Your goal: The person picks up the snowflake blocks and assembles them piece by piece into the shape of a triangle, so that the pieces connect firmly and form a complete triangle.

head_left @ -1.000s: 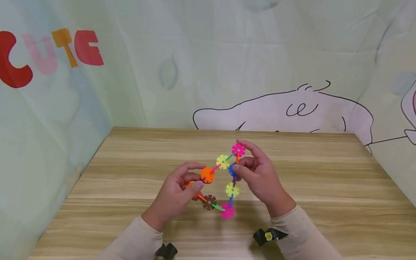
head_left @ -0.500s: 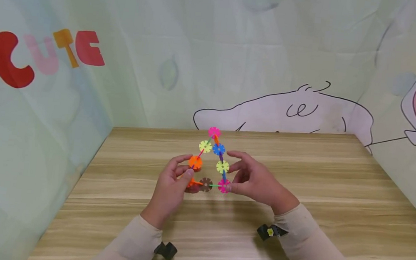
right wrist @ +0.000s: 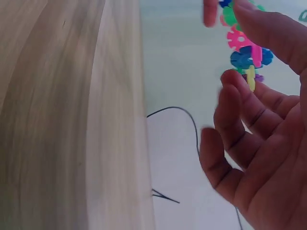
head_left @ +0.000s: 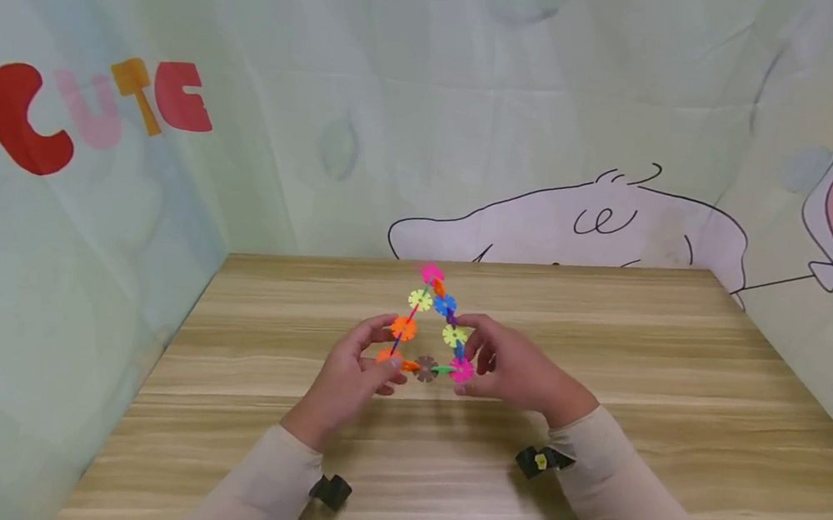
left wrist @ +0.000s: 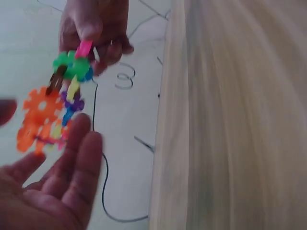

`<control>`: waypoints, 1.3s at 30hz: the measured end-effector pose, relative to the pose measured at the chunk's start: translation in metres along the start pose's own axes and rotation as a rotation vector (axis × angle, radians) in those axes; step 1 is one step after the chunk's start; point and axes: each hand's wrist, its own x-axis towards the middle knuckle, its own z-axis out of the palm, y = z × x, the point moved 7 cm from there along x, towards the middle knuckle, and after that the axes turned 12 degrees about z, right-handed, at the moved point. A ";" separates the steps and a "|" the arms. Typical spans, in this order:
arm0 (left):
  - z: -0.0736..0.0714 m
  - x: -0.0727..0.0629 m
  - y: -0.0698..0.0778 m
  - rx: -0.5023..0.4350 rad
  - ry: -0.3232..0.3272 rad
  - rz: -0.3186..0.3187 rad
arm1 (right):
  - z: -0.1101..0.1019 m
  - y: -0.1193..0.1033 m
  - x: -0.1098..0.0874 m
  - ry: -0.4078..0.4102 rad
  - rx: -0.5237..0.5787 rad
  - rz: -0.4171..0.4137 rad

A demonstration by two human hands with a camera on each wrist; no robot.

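Observation:
A triangular frame of notched plastic interlocking discs [head_left: 421, 300] hangs above the table in the head view, with pink, yellow, blue, orange and brown discs. My left hand [head_left: 350, 362] is at its lower left corner, thumb over an orange disc and a finger by the orange disc above. In the left wrist view the fingers lie round the orange discs [left wrist: 42, 106]; contact of the thumb is unclear there. At the lower right corner, my right hand [head_left: 515, 368] pinches the pink disc [head_left: 462, 371], index finger near the yellow disc. Green and blue discs [right wrist: 249, 56] show beyond the right thumb.
The wooden table [head_left: 648, 358] spreads beneath both hands. Behind it stands a printed backdrop [head_left: 343, 85] with cartoon shapes, close against the far edge. A black camera [head_left: 332, 493] sits at the left wrist, another camera [head_left: 534, 461] at the right.
The right hand has moved from the blue disc down to the frame's lower right pink disc. The frame first swung left and upright, then shifted slightly right; my left hand changed its hold.

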 end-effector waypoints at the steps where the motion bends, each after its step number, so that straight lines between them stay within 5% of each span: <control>1: 0.000 0.000 -0.002 0.066 -0.041 0.000 | 0.000 0.003 0.001 -0.001 -0.003 0.008; 7: -0.001 0.002 -0.014 0.363 -0.208 0.004 | 0.004 0.018 0.004 -0.062 0.010 0.046; 21: 0.013 -0.003 -0.037 0.477 -0.331 -0.146 | 0.023 0.042 0.005 -0.231 -0.065 0.204; 39: 0.018 -0.003 -0.034 0.611 -0.302 -0.168 | 0.027 0.049 0.004 -0.232 -0.101 0.277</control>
